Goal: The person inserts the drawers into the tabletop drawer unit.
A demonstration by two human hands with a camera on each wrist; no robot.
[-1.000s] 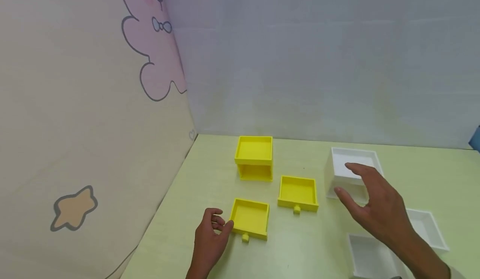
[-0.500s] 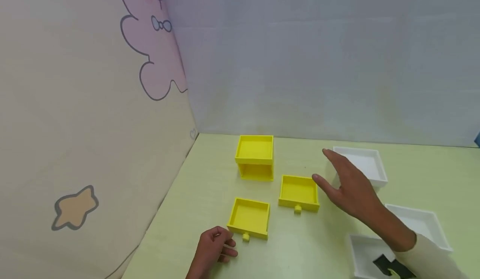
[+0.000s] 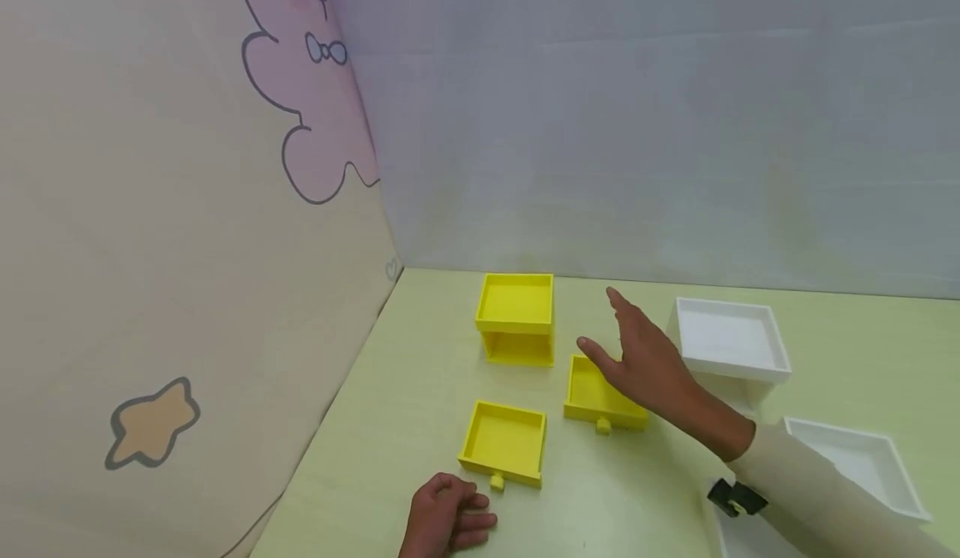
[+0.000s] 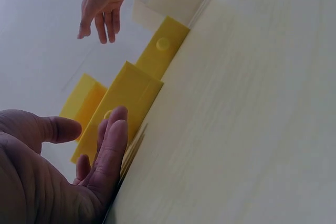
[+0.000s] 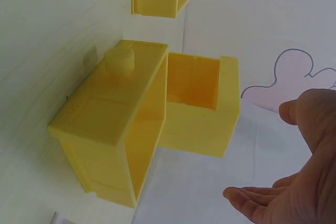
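A yellow drawer (image 3: 504,441) with a small knob lies at the front left on the table. Beside that knob is my left hand (image 3: 450,515), fingers loosely bent and holding nothing; in the left wrist view its fingers overlap the drawer front (image 4: 131,95). My right hand (image 3: 647,359) hovers over a second yellow drawer (image 3: 585,387) and partly covers it. Its thumb and fingers are spread, with nothing between them. Behind both drawers stands a yellow case (image 3: 516,301) with an open front slot and a tray-like top, seen also in the right wrist view (image 5: 197,129).
A white case (image 3: 731,337) of like shape stands at the back right, partly behind the right arm. Two white drawers, one at the right (image 3: 855,458) and one nearer (image 3: 750,537), lie under the sleeve. Cloth walls border the table at the left and back.
My right hand has moved left from the white case to above the right yellow drawer. My left hand has drawn back from the left drawer's side toward the front edge.
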